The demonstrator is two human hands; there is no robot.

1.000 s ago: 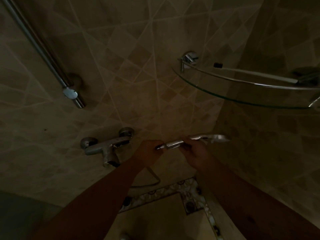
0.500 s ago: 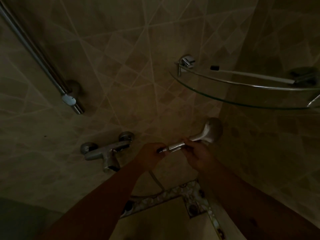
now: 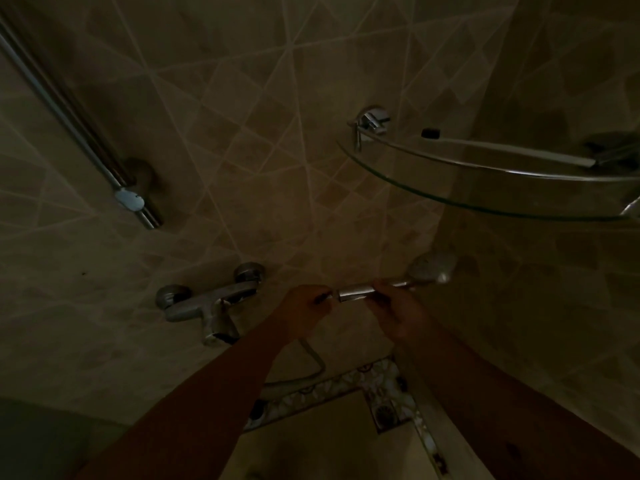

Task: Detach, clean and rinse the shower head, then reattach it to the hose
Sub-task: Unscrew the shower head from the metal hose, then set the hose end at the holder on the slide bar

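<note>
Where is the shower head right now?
In the head view, the shower head sits right of centre, below the glass shelf, its handle gripped by the right hand; the left hand pinches the hose end.

Dim shower corner, low warm light throughout. Walls: beige tile set on the diagonal, pale grout lines crossing in diamonds, meeting in a corner at right of centre. Chrome rail: slanted along the left wall, lower end fixed on a round wall mount, a small oval fitting near its foot. Mixer tap: chrome, wall-mounted on two round flanges, body below them. Corner shelf: curved glass with a chrome guard rail and wall bracket, upper right; a small dark item lies on it, too dim to identify. Floor: pale, bordered by a patterned tile strip, with a round drain set in the border.
</note>
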